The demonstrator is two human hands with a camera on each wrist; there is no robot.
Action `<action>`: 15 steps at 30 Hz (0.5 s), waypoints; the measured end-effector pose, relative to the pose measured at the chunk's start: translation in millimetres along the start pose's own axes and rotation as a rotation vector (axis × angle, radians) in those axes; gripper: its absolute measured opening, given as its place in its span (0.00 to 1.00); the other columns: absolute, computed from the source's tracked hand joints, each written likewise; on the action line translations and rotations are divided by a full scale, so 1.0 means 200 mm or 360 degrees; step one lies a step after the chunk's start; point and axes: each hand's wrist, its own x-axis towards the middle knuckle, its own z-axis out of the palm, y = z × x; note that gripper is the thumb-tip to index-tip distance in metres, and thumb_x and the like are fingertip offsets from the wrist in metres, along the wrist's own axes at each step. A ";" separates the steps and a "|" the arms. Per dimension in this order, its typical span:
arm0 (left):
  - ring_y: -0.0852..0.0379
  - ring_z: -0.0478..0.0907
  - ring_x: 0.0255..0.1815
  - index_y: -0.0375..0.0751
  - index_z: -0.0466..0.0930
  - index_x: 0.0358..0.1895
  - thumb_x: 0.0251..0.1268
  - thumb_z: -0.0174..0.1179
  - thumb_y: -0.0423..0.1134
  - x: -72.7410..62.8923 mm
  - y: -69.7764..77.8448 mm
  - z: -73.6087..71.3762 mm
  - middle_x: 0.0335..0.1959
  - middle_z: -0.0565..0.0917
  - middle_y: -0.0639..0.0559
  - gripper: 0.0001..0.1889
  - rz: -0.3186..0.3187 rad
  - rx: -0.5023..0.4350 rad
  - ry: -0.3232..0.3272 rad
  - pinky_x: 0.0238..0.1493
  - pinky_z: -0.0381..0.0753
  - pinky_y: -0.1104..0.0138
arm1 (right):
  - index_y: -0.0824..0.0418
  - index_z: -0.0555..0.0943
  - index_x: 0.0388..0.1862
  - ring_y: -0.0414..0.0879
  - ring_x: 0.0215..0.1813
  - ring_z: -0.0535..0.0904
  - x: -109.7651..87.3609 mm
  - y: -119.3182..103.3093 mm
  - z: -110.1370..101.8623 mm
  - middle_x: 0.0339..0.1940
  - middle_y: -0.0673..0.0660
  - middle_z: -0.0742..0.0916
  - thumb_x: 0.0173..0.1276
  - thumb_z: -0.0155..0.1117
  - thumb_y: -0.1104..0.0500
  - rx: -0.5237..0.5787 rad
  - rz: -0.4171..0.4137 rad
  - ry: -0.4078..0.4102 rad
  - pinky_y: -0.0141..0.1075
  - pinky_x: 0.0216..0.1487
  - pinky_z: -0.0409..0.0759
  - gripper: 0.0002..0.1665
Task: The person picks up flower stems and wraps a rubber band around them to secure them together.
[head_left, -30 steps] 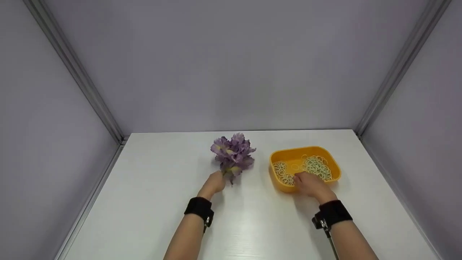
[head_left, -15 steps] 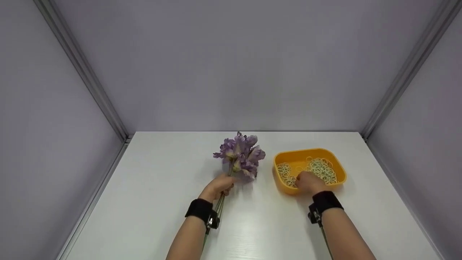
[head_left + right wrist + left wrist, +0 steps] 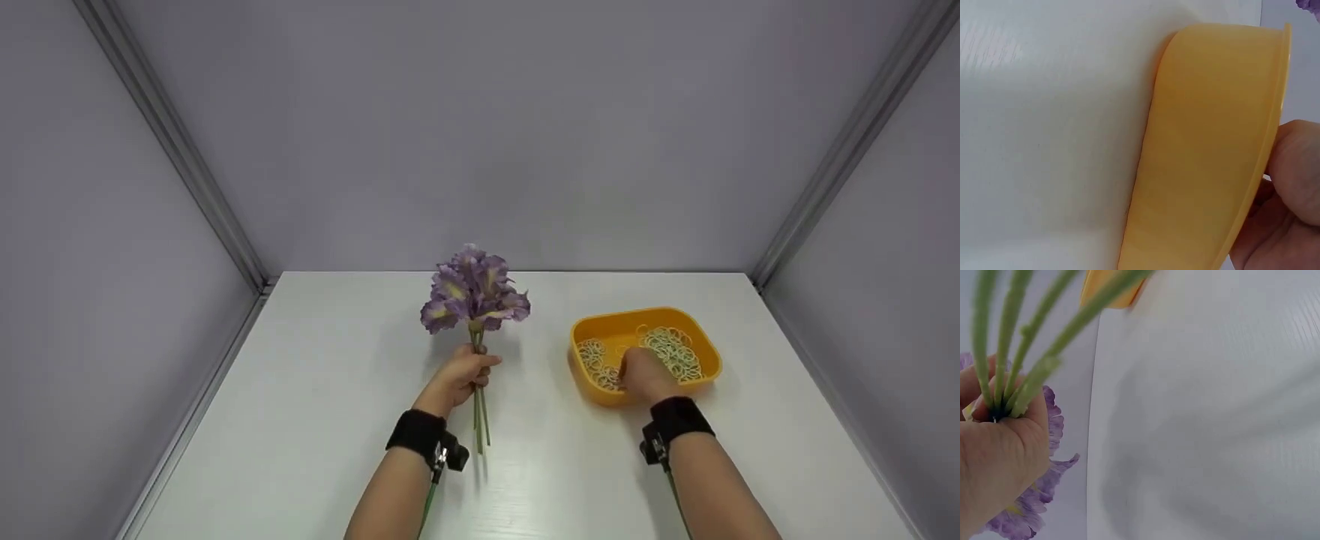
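My left hand [image 3: 457, 375] grips a small bunch of purple irises [image 3: 474, 292] by their green stems, blooms pointing away over the white table. In the left wrist view, several stems [image 3: 1022, 337] fan out from the curled fingers, toward the camera. On the right, my right hand [image 3: 648, 376] reaches over the near rim of a yellow plastic tub [image 3: 609, 324]. Its fingertips are down among small pale rubber bands [image 3: 675, 352], and I cannot tell whether they hold one. From the right wrist camera, the tub's wall hides most of the fingers.
The tub stands on the white table [image 3: 337, 360], with bands in a larger heap on its right and a smaller one on its left. Grey walls [image 3: 480, 150] enclose the table at the back and both sides. Both wrists wear black camera straps.
My left hand has swung the irises from a forward-lying pose to upright in view, stems now showing below the hand. My right hand stays in the tub, its fingers shifting slightly.
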 end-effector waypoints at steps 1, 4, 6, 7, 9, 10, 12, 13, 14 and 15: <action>0.64 0.54 0.17 0.41 0.56 0.36 0.69 0.54 0.26 0.00 0.01 0.00 0.22 0.58 0.54 0.14 -0.0001 -0.0041 0.0006 0.21 0.57 0.73 | 0.71 0.84 0.36 0.55 0.38 0.81 0.00 0.00 0.00 0.34 0.61 0.85 0.60 0.62 0.74 0.0014 0.0006 0.0012 0.48 0.44 0.81 0.07; 0.64 0.54 0.17 0.42 0.54 0.35 0.72 0.51 0.27 0.01 0.02 0.02 0.22 0.58 0.54 0.14 0.0002 -0.0141 0.0030 0.19 0.57 0.74 | 0.71 0.83 0.38 0.55 0.39 0.81 0.00 0.00 -0.03 0.36 0.62 0.85 0.58 0.63 0.75 0.0080 0.0027 0.0020 0.48 0.43 0.81 0.09; 0.64 0.54 0.18 0.42 0.54 0.35 0.73 0.50 0.27 0.01 0.03 0.02 0.22 0.58 0.55 0.13 0.0021 -0.0212 0.0043 0.18 0.57 0.75 | 0.71 0.83 0.40 0.55 0.40 0.80 -0.01 0.00 -0.04 0.38 0.63 0.84 0.57 0.63 0.76 0.0102 0.0027 0.0010 0.48 0.44 0.80 0.12; 0.64 0.53 0.18 0.42 0.54 0.35 0.73 0.50 0.27 0.01 0.03 0.03 0.22 0.58 0.55 0.13 0.0039 -0.0247 0.0049 0.18 0.57 0.75 | 0.72 0.82 0.41 0.56 0.42 0.80 -0.01 0.00 -0.05 0.40 0.64 0.84 0.56 0.63 0.77 0.0096 0.0014 0.0016 0.49 0.45 0.80 0.13; 0.65 0.53 0.17 0.43 0.54 0.34 0.73 0.50 0.27 0.02 0.03 0.03 0.22 0.58 0.55 0.14 0.0079 -0.0327 0.0068 0.18 0.56 0.75 | 0.73 0.82 0.43 0.58 0.45 0.80 -0.01 -0.01 -0.07 0.43 0.67 0.84 0.56 0.62 0.79 0.0062 -0.0026 0.0057 0.50 0.47 0.79 0.15; 0.65 0.52 0.17 0.43 0.54 0.34 0.73 0.50 0.27 0.02 0.03 0.03 0.22 0.57 0.55 0.14 0.0098 -0.0374 0.0081 0.18 0.56 0.75 | 0.73 0.82 0.44 0.60 0.46 0.80 -0.01 -0.01 -0.08 0.43 0.67 0.84 0.57 0.61 0.80 0.0036 -0.0048 0.0097 0.51 0.48 0.79 0.15; 0.65 0.51 0.17 0.43 0.54 0.33 0.72 0.50 0.26 0.02 0.04 0.03 0.22 0.57 0.55 0.15 0.0138 -0.0460 0.0104 0.18 0.56 0.75 | 0.73 0.83 0.43 0.61 0.47 0.81 -0.01 -0.01 -0.10 0.43 0.68 0.84 0.58 0.58 0.80 0.0015 -0.0080 0.0202 0.52 0.49 0.79 0.15; 0.65 0.51 0.17 0.43 0.54 0.32 0.72 0.51 0.26 0.02 0.04 0.03 0.21 0.56 0.55 0.15 0.0154 -0.0501 0.0116 0.18 0.56 0.75 | 0.73 0.83 0.42 0.62 0.47 0.81 -0.01 0.00 -0.11 0.42 0.68 0.84 0.59 0.57 0.80 0.0023 -0.0098 0.0255 0.52 0.48 0.79 0.14; 0.65 0.51 0.17 0.43 0.55 0.31 0.71 0.51 0.25 0.02 0.05 0.03 0.21 0.56 0.55 0.16 0.0167 -0.0543 0.0128 0.18 0.55 0.75 | 0.73 0.83 0.41 0.61 0.46 0.81 0.00 0.00 -0.12 0.41 0.67 0.84 0.60 0.57 0.79 0.0044 -0.0106 0.0294 0.51 0.47 0.80 0.13; 0.65 0.50 0.17 0.43 0.55 0.31 0.70 0.51 0.24 0.02 0.05 0.03 0.21 0.56 0.56 0.16 0.0177 -0.0584 0.0141 0.17 0.55 0.75 | 0.72 0.83 0.40 0.60 0.44 0.81 0.00 0.00 -0.13 0.39 0.66 0.85 0.62 0.57 0.77 0.0076 -0.0111 0.0328 0.51 0.46 0.80 0.10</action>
